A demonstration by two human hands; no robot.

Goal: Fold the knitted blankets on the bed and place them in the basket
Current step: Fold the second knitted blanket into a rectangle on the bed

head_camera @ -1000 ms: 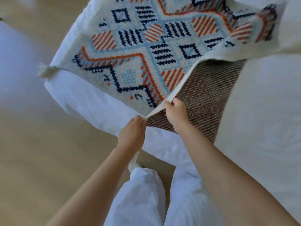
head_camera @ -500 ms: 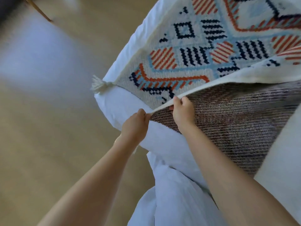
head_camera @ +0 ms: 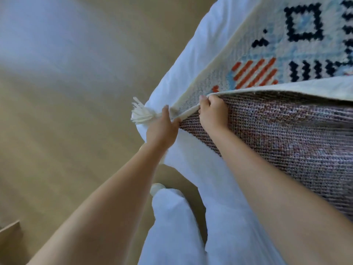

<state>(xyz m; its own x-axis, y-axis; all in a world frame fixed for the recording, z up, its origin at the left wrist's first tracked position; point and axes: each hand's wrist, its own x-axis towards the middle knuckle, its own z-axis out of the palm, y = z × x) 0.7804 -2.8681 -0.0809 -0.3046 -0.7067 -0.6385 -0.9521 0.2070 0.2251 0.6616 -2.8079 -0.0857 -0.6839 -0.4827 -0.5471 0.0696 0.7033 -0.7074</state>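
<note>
A knitted blanket (head_camera: 271,60) with a cream border and navy, orange and pale blue patterns lies on the white bed (head_camera: 191,58). Its near part is folded over, showing the brownish reverse side (head_camera: 282,134). My left hand (head_camera: 162,129) pinches the folded corner right beside a white tassel (head_camera: 141,113). My right hand (head_camera: 213,111) grips the folded edge a little to the right of it. No basket is in view.
Tan wooden floor (head_camera: 66,131) fills the left side. The bed's corner overhangs it. My legs in white trousers (head_camera: 175,226) stand against the bed's near edge. A wooden corner (head_camera: 9,232) pokes in at the lower left.
Both hands have carried the held blanket corner left and away to meet the tasselled corner, so more reverse side shows. The view has swung closer to the bed corner.
</note>
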